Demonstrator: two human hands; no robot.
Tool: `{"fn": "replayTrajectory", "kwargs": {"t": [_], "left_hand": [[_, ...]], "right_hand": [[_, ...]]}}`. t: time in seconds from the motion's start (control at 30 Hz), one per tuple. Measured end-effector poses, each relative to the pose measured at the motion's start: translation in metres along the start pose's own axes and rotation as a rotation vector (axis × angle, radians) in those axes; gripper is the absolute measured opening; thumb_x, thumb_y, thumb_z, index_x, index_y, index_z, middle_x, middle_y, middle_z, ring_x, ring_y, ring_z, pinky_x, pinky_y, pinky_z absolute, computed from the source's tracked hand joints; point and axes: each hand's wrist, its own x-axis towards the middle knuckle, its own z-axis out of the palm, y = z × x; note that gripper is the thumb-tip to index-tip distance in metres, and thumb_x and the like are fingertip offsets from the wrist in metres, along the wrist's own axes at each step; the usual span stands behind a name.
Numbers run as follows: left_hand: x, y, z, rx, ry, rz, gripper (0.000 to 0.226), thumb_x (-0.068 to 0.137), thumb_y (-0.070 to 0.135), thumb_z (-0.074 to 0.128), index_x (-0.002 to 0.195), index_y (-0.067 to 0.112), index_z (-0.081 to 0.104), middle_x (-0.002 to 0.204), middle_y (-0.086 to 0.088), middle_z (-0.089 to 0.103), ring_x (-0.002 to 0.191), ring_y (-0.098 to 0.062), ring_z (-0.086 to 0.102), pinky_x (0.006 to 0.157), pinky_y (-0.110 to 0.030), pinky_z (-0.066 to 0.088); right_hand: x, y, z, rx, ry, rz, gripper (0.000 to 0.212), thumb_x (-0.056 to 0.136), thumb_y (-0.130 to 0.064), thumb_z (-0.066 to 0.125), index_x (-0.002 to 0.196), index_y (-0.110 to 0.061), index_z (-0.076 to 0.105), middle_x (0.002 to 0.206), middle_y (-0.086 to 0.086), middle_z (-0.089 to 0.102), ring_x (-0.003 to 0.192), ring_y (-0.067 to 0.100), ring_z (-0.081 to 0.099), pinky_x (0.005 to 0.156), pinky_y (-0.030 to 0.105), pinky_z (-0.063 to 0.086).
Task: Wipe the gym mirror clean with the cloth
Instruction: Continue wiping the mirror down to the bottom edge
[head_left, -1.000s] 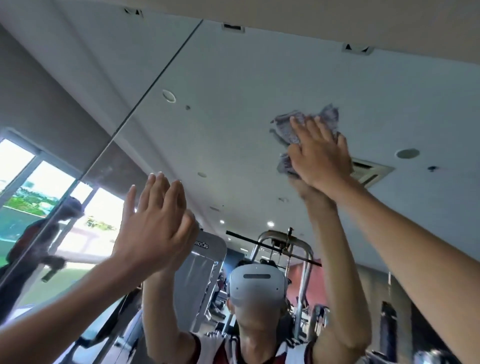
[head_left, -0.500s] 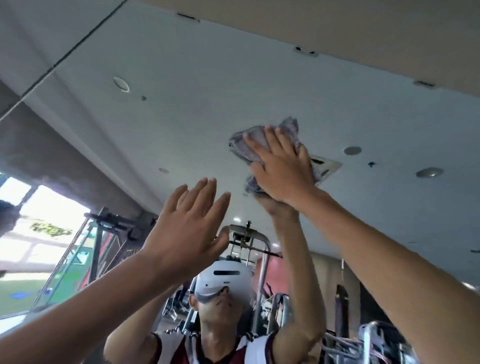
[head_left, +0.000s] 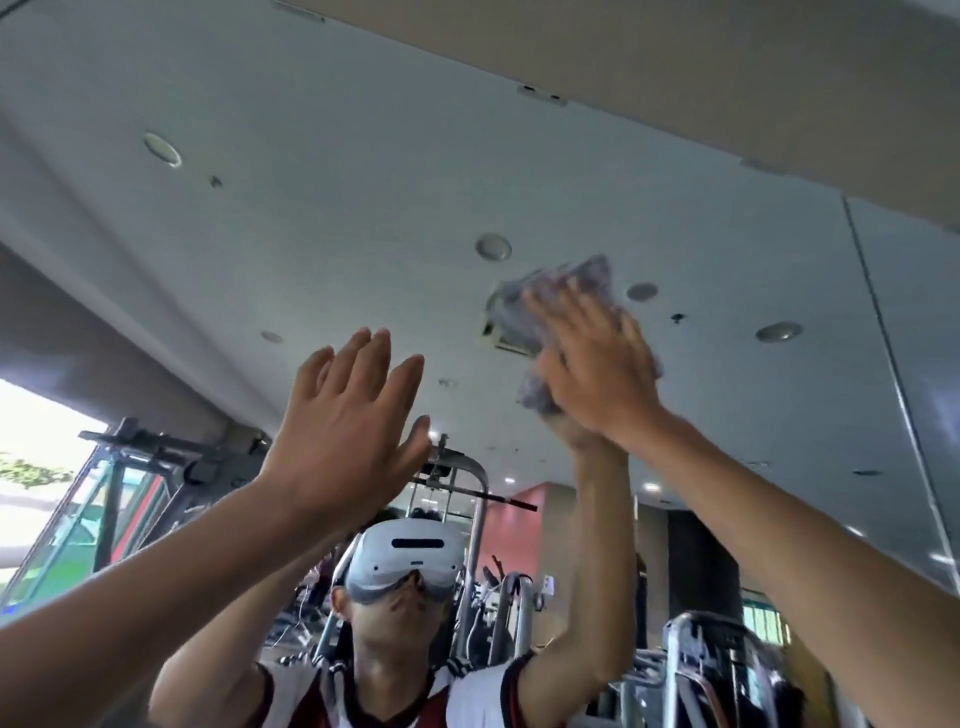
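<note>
Toward the left of the mirror (head_left: 311, 208), the left hand (head_left: 348, 426) is raised with fingers straight and slightly spread, holding nothing; whether it touches the glass I cannot tell. A palm landing there would likely leave fresh prints. Further right, high up near the mirror's top edge, the right hand (head_left: 597, 364) presses the crumpled cloth (head_left: 524, 312) against the glass, fingers extended over it. At this reach, uneven pressure could leave streaks or let the cloth slip.
</note>
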Motion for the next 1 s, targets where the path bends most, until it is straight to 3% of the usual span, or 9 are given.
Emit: {"fn": "replayTrajectory", "kwargs": {"t": [0.07,0.13,0.3,0.37,0.6,0.7,0.83,0.9,1.0], "left_hand": [[0.007,0.018,0.004,-0.014,0.012,0.015,0.063,0.093,0.05,0.033,0.141,0.014,0.05,0.151,-0.024,0.044,0.143,-0.038,0.038,0.116,-0.052,0.023],[0.013,0.036,0.007,0.008,0.018,0.081,0.061,0.092,0.048,0.036,0.138,0.012,0.054,0.147,-0.025,0.048,0.14,-0.039,0.043,0.113,-0.049,0.019],[0.021,0.07,0.01,0.101,-0.02,0.371,0.06,0.088,0.045,0.039,0.13,0.01,0.064,0.137,-0.024,0.058,0.129,-0.037,0.056,0.104,-0.047,0.041],[0.018,0.08,0.011,0.113,-0.022,0.423,0.06,0.089,0.047,0.039,0.13,0.011,0.064,0.137,-0.024,0.058,0.128,-0.036,0.057,0.1,-0.048,0.047],[0.027,0.115,0.02,0.079,0.003,0.44,0.061,0.089,0.046,0.04,0.129,0.007,0.064,0.137,-0.027,0.057,0.128,-0.039,0.056,0.103,-0.048,0.029],[0.042,0.143,0.024,0.075,0.006,0.517,0.062,0.089,0.048,0.039,0.131,0.01,0.063,0.138,-0.026,0.057,0.129,-0.037,0.056,0.103,-0.048,0.029],[0.056,0.183,0.03,0.043,0.022,0.508,0.063,0.089,0.051,0.037,0.132,0.012,0.063,0.138,-0.025,0.057,0.131,-0.038,0.054,0.106,-0.05,0.036],[0.054,0.199,0.038,-0.006,0.028,0.492,0.064,0.089,0.051,0.037,0.133,0.011,0.062,0.139,-0.026,0.056,0.133,-0.039,0.052,0.108,-0.055,0.038],[0.04,0.215,0.052,-0.054,0.067,0.536,0.069,0.09,0.052,0.037,0.141,0.01,0.056,0.148,-0.027,0.047,0.14,-0.041,0.043,0.113,-0.06,0.024]], "right_hand": [[-0.039,0.024,-0.004,0.004,-0.065,-0.265,0.064,0.089,-0.036,0.031,0.153,-0.031,0.034,0.161,-0.009,0.022,0.147,0.004,0.016,0.118,0.037,0.006],[-0.055,0.072,-0.013,-0.043,-0.073,-0.289,0.065,0.088,-0.034,0.034,0.153,-0.032,0.032,0.161,-0.01,0.022,0.146,0.005,0.019,0.119,0.038,0.01],[-0.044,0.157,-0.029,0.004,0.105,0.58,0.068,0.09,-0.04,0.022,0.157,-0.031,0.022,0.165,-0.006,0.016,0.152,0.013,0.012,0.122,0.047,0.013],[-0.044,0.147,-0.024,-0.007,0.129,0.668,0.074,0.084,-0.042,0.017,0.157,-0.031,0.021,0.166,-0.006,0.014,0.152,0.012,0.009,0.121,0.045,0.01],[-0.14,0.152,-0.02,-0.045,-0.08,-0.145,0.065,0.09,-0.035,0.034,0.155,-0.033,0.027,0.164,-0.01,0.017,0.152,0.006,0.009,0.122,0.04,0.007],[-0.137,0.204,-0.031,-0.035,-0.012,0.211,0.069,0.087,-0.044,0.025,0.155,-0.037,0.02,0.164,-0.014,0.012,0.149,-0.003,0.0,0.121,0.045,0.013],[-0.129,0.204,-0.029,-0.06,0.161,0.702,0.065,0.092,-0.04,0.026,0.156,-0.037,0.02,0.165,-0.011,0.013,0.152,0.008,0.008,0.123,0.041,0.01],[-0.147,0.18,-0.023,-0.072,0.159,0.636,0.059,0.097,-0.04,0.026,0.156,-0.038,0.016,0.165,-0.009,0.011,0.152,0.01,0.006,0.121,0.041,0.006],[-0.208,0.167,-0.016,-0.079,0.101,0.19,0.06,0.095,-0.037,0.028,0.154,-0.034,0.026,0.163,-0.006,0.02,0.152,0.012,0.012,0.118,0.039,0.009]]}}
